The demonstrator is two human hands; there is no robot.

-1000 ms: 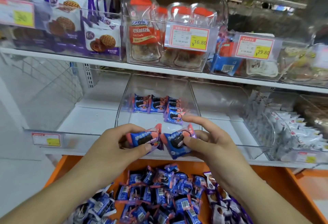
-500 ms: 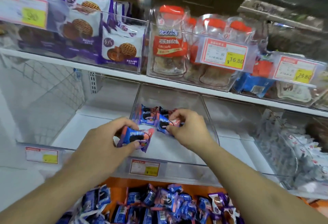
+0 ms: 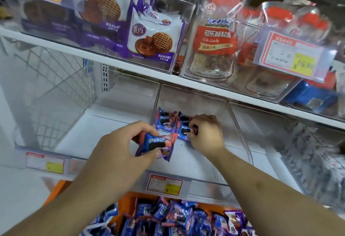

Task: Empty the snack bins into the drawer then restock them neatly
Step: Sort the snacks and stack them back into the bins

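- The printing on the yellow-and-red price label (image 3: pixel 164 183) clipped to the front lip of the clear plastic snack bin (image 3: pixel 240 138) is too blurred to be read.
- The fingertips of the right hand (image 3: pixel 206 133) are partly hidden behind a small blue-and-pink crinkled foil cookie packet (image 3: pixel 183 132), which is pinched between curled fingers and thumb and set against the packets at the back of the bin.
- A short row of matching blue foil packets (image 3: pixel 165 119) is seen at the bin's rear; their exact number cannot be made out, since they overlap one another and the right hand.
- A second glossy blue-and-pink cookie packet (image 3: pixel 155 145) is gripped by the left hand (image 3: pixel 121 153), thumb beneath and fingers curled over its top edge, above the bin's front half.
- The orange drawer (image 3: pixel 128 201) below is cut off by the lower edge; a loose heap of blue and purple wrapped snacks (image 3: pixel 177 217) lies in it.
- On the white shelf (image 3: pixel 168 77) above, purple-and-white waffle biscuit bags (image 3: pixel 153 37) and transparent, red-labelled candy bags (image 3: pixel 214 43) stand in clear bins, smeared by motion blur.
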